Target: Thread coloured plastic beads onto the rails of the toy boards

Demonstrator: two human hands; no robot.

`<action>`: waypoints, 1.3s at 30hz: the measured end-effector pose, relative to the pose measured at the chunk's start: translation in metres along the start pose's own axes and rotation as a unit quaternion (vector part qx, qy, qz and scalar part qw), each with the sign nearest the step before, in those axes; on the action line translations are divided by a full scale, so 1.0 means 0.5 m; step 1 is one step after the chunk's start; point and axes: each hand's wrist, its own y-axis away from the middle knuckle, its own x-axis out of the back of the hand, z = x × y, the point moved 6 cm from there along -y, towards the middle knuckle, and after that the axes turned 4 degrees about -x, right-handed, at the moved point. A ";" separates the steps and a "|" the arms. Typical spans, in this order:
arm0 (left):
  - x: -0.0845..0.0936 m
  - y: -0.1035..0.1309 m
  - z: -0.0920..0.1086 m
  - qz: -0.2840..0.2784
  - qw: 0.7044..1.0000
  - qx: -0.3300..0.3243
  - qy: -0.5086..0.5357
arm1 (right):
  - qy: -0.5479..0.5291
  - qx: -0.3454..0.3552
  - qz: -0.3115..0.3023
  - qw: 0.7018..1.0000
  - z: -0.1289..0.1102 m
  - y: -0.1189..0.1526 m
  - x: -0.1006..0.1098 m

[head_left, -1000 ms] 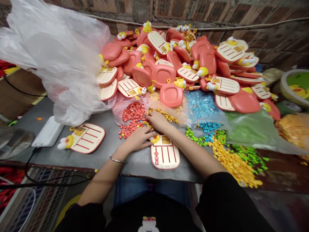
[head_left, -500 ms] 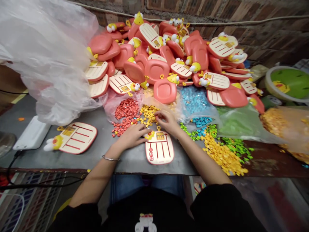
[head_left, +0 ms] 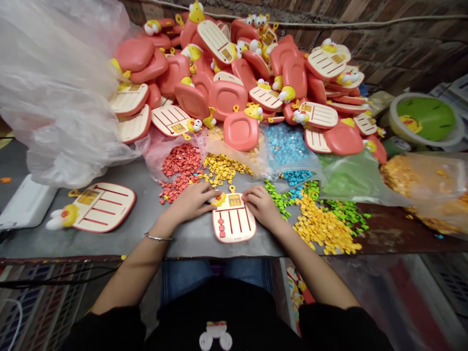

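A cream, red-edged toy board (head_left: 234, 229) with slots and a yellow duck head lies flat on the grey table before me. Three red pieces (head_left: 221, 227) sit in its left slot. My left hand (head_left: 193, 201) has its fingers closed about the duck head (head_left: 219, 199) at the board's upper left. At the upper right corner my right hand (head_left: 262, 204) is pinched against the board; what is between the fingertips is too small to make out. Beyond the hands lie loose red pieces (head_left: 181, 161) and yellow pieces (head_left: 224, 168).
A heap of similar red-backed boards (head_left: 228, 97) fills the back. Blue pieces (head_left: 296, 176), green pieces (head_left: 280, 197) and orange-yellow pieces (head_left: 325, 226) lie to the right. Another slotted board (head_left: 106, 207), a white box-shaped device (head_left: 27, 202) and a clear plastic bag (head_left: 66, 97) are left.
My right hand has come from the yellow pile down to the board's upper right corner. The left hand stays at the duck head. The whole view has shifted slightly.
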 end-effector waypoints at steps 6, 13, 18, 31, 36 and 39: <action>-0.001 -0.002 0.005 -0.002 1.000 0.005 -0.018 | -0.077 -0.020 -0.056 0.995 -0.021 0.036 -0.001; 0.000 -0.002 0.009 0.009 1.000 -0.010 0.009 | -0.121 0.025 -0.071 0.990 -0.078 0.010 -0.042; 0.002 -0.001 0.009 0.001 1.000 -0.002 0.017 | -0.085 -0.030 -0.046 0.995 -0.072 -0.002 -0.062; -0.004 0.000 0.002 -0.004 1.000 0.001 0.012 | -0.096 -0.099 -0.001 0.990 -0.011 -0.087 -0.035; -0.003 -0.002 0.001 -0.007 1.000 0.007 0.011 | 0.052 -0.134 -0.080 0.986 0.032 -0.166 -0.088; -0.003 -0.002 0.001 -0.003 1.000 0.006 0.016 | -0.011 -0.109 -0.068 0.992 0.026 -0.166 -0.064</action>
